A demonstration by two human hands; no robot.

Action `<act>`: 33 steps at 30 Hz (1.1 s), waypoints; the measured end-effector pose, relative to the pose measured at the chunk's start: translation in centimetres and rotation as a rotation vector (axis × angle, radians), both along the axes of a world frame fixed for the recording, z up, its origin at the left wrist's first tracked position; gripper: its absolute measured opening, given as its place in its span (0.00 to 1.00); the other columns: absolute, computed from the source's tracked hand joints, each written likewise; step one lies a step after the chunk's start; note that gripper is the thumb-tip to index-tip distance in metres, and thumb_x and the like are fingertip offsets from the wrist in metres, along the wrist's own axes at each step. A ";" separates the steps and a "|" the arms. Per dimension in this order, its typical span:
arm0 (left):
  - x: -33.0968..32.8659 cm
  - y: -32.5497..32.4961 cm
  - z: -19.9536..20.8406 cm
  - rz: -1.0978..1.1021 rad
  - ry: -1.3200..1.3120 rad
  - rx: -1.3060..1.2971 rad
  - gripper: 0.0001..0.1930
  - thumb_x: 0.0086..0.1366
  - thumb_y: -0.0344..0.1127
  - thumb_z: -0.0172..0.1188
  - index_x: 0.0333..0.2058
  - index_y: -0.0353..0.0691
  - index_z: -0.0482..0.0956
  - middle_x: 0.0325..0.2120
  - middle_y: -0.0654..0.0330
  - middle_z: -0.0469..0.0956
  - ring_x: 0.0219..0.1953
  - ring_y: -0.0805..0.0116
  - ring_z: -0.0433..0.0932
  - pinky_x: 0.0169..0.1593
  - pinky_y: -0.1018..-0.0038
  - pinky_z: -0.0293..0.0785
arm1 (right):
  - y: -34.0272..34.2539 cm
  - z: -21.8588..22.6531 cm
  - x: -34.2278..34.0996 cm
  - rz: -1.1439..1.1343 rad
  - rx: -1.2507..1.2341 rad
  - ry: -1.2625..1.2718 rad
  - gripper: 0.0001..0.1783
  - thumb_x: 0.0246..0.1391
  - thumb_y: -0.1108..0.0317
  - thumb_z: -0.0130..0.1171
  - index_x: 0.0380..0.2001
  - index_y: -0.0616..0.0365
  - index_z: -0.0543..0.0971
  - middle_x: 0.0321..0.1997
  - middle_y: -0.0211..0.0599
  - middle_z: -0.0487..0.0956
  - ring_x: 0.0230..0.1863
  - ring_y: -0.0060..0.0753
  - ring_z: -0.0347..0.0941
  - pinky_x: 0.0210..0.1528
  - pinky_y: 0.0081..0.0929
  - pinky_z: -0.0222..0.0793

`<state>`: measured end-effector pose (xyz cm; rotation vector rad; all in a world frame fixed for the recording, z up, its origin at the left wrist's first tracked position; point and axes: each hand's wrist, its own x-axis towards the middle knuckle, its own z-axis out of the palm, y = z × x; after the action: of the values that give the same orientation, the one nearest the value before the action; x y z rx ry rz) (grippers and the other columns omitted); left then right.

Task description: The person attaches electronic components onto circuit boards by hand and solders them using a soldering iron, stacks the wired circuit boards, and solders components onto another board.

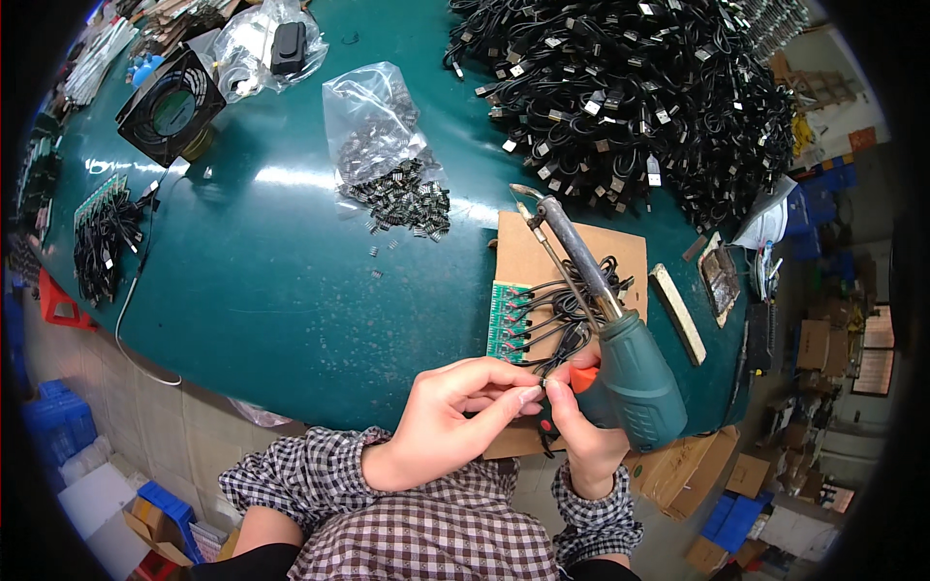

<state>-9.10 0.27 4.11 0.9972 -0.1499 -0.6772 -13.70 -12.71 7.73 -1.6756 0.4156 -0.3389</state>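
Above the table's front edge, my left hand point(450, 416) is closed, its thumb and index finger pinching a small metallic connector point(544, 382) at a black cable's end. The thumb of my right hand point(589, 431) presses at the same connector from the other side. A green soldering gun point(639, 382) with an orange-red trigger point(583, 379) is in my right hand; it hides most of those fingers. Its metal tip points away from me. Just beyond my fingers, a green circuit board strip point(508, 324) with black cables point(567, 310) attached lies on a cardboard sheet point(620, 247).
A large heap of black USB cables point(620, 97) covers the far right. At the far middle, small metal connectors point(407, 198) spill from a clear plastic bag point(373, 116). A black fan point(172, 107) and finished-looking board bundles point(107, 237) stand left. A pale bar point(678, 315) lies right.
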 end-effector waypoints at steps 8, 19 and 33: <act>0.9 0.2 0.6 -0.062 -0.259 0.204 0.06 0.57 0.21 0.54 0.33 0.25 0.73 0.30 0.53 0.76 0.32 0.69 0.79 0.36 0.79 0.78 | -0.1 -0.4 -0.2 0.031 -0.055 -0.001 0.19 0.39 0.85 0.56 0.38 0.65 0.66 0.32 0.36 0.69 0.29 0.23 0.69 0.31 0.19 0.67; 4.8 2.5 0.3 -0.188 -0.010 0.274 0.06 0.60 0.28 0.54 0.32 0.29 0.71 0.27 0.57 0.76 0.29 0.75 0.77 0.35 0.79 0.76 | -1.0 -0.4 -2.9 -0.154 0.290 -0.115 0.28 0.49 0.53 0.55 0.42 0.68 0.65 0.32 0.46 0.73 0.33 0.37 0.74 0.35 0.30 0.75; 9.9 0.0 -3.6 -0.348 -0.033 0.445 0.09 0.61 0.33 0.54 0.33 0.31 0.72 0.27 0.59 0.76 0.28 0.77 0.75 0.33 0.81 0.75 | 0.5 -2.0 -7.1 -0.310 0.090 0.010 0.33 0.50 0.49 0.53 0.46 0.70 0.64 0.33 0.45 0.69 0.34 0.36 0.73 0.25 0.26 0.78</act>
<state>0.81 0.24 0.50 1.4276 -0.2100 -1.0400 -20.80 -12.22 5.73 -1.5255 0.6910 -0.5327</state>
